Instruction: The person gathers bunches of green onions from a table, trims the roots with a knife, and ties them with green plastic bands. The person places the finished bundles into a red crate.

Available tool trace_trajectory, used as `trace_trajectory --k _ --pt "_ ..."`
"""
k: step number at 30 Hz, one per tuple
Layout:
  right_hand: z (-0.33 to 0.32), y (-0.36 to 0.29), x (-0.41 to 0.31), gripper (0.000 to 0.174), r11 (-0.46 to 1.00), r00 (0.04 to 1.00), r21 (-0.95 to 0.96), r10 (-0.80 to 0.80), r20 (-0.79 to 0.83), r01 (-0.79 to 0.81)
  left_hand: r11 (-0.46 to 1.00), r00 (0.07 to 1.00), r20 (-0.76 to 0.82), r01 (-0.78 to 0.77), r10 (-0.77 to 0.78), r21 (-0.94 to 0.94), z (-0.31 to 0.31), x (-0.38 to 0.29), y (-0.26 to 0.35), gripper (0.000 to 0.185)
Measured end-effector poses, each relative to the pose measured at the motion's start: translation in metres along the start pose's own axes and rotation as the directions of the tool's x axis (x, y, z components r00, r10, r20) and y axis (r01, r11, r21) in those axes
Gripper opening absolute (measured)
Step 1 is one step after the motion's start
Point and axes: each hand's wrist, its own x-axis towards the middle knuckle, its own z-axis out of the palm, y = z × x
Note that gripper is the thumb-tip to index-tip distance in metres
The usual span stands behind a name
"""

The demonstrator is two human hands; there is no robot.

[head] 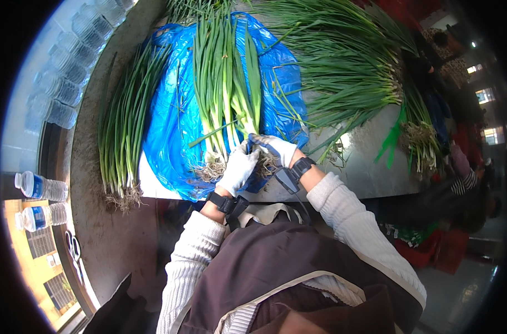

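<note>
My left hand (239, 167), in a white work glove, is closed at the lower stem of a green onion, beside the roots of a loose pile. My right hand (276, 147), gloved too with a dark patch at the fingers, grips the same stem's white base; the fingertips of both hands meet there. That green onion (247, 119) lies with its leaves pointing away from me. Other green onions (214, 100) lie just left of it on a crumpled blue plastic bag (163, 137), their brown roots towards me. The hands hide part of the stem bases.
A row of green onions (126, 125) lies left of the bag, a large heap (345, 62) to the right. Green ties (393, 140) hang by a bunch (420, 137) at the metal table's right edge. Plastic bottles (55, 188) and scissors (73, 246) are at the left. A person's sleeve (460, 160) shows far right.
</note>
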Motion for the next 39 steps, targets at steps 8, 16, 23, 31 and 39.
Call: trace_trajectory --k 8,16,23,31,39 --pt "-0.019 -0.018 0.001 0.025 0.953 0.977 0.219 0.192 0.090 -0.208 1.000 0.927 -0.374 0.005 0.002 0.017 -0.058 0.026 -0.004 0.042" --pt "0.007 -0.051 -0.002 0.023 0.982 0.983 0.113 0.164 -0.084 -0.154 0.829 0.947 -0.315 0.229 -0.069 0.510 -0.049 0.060 -0.071 0.077" --pt "-0.013 -0.145 -0.071 0.021 0.994 0.992 0.039 -0.109 0.063 0.107 0.979 0.974 -0.101 0.202 -0.201 0.007 -0.080 0.083 -0.135 0.036" --pt "-0.052 -0.083 -0.060 0.024 0.962 0.924 -0.192 0.114 -0.366 -0.194 0.775 0.973 -0.198 0.214 -0.117 0.595 -0.080 0.043 -0.092 0.037" --pt "-0.048 -0.202 -0.155 0.029 0.994 0.996 0.075 -0.081 -0.034 0.084 0.906 0.993 -0.095 -0.100 0.066 -0.412 -0.046 0.060 -0.027 0.051"
